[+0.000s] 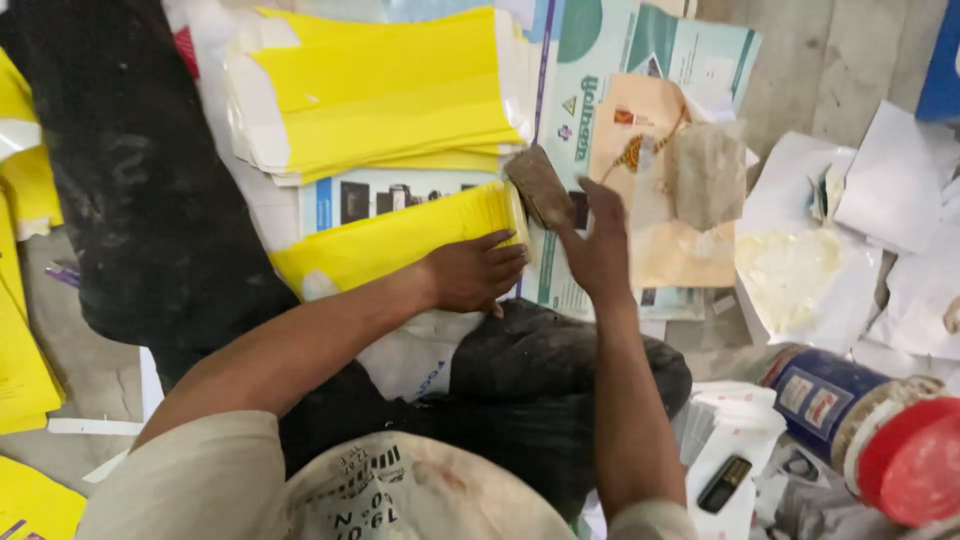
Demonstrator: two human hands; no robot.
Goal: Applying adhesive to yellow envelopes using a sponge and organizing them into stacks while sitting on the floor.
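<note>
Pressing flat on a fanned stack of yellow envelopes [400,240] at frame centre, left hand [475,272] with fingers [505,250] held close together and laid along the stack's right end. Gripping a worn, flat brown block [538,185], perhaps a paste brush or pad, right hand [600,250] just beside the left, fingers curled around its lower end, block tip touching the upper right corner of the stack. Lying above, in the upper middle of the frame, a second, larger pile of yellow envelopes [385,90] with white flaps. Spread beneath and to the right, printed sheets [590,80] and a tan envelope [680,250]. Sitting at middle right, white paper smeared with pale paste [790,275]. Resting on its side at lower right, a blue tin with a red lid [870,430]; beside it, a small dark phone [725,482].
</note>
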